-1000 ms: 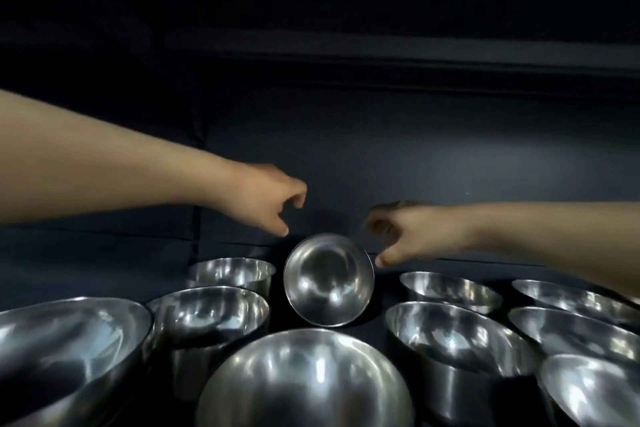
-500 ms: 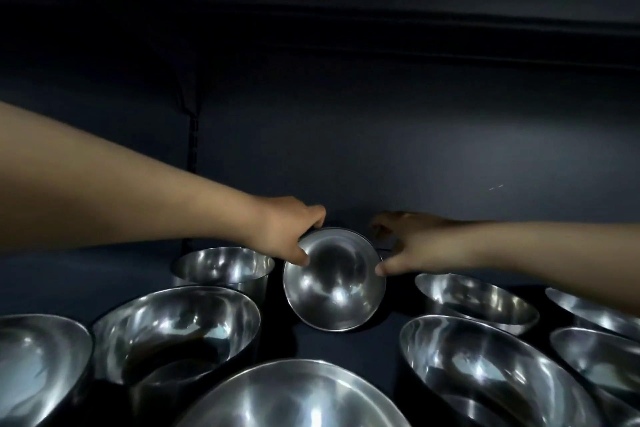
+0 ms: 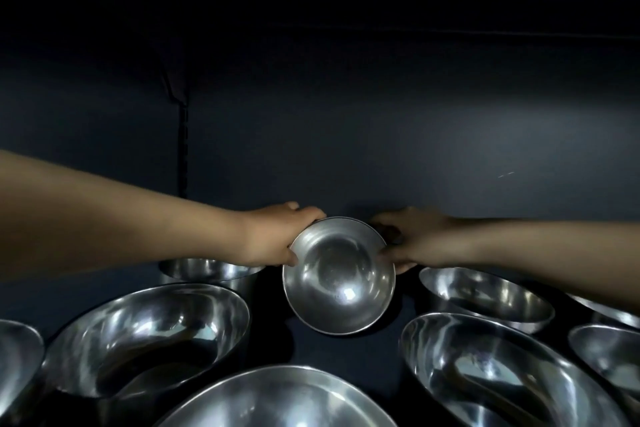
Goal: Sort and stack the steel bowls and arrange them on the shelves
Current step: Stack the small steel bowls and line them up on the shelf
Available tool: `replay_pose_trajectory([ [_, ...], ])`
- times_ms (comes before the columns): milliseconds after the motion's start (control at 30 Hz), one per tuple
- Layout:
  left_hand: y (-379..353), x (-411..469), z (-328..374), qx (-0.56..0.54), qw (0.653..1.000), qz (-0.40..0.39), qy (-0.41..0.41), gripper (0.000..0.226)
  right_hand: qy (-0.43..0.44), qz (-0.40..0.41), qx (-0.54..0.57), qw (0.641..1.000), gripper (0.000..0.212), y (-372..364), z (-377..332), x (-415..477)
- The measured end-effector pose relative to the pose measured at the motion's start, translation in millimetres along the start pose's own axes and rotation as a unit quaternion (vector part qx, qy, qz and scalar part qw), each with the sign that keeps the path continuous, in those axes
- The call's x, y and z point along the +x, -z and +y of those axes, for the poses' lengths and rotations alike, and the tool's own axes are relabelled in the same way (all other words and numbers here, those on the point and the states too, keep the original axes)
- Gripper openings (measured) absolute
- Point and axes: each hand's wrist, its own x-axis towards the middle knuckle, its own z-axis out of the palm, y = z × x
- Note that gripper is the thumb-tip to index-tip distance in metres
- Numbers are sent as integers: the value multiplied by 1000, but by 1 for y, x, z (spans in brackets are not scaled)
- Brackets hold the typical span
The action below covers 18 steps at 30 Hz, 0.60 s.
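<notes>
As L hand (image 3: pixel 273 240), R hand (image 3: pixel 417 240) grip small bowl (image 3: pixel 338 279), mouth faces camera.

Body in shot: two arms only, one from each side; left forearm (image 3: pixel 121 215) and right forearm (image 3: pixel 540 246) bare all the way out to the edges of view; left hand (image 3: pixel 273 243) and right hand (image 3: pixel 417 241) bare as well; fingernails too dim to make out; wide-angle lens fattens both forearms toward the edges.
</notes>
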Motion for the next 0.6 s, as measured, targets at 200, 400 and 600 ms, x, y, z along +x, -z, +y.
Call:
replay_pose_trajectory([
  [200,6,-4,-1,-63,994,-86,-29,91,-30,-29,96,995,46,-2,3,-5],
  [400,5,-7,-3,-23,992,-121,-35,89,17,-92,112,989,59,-6,5,-12],
  [600,6,-8,-10,-60,986,-155,-33,91,70,-154,40,985,66,-2,9,-11],
])
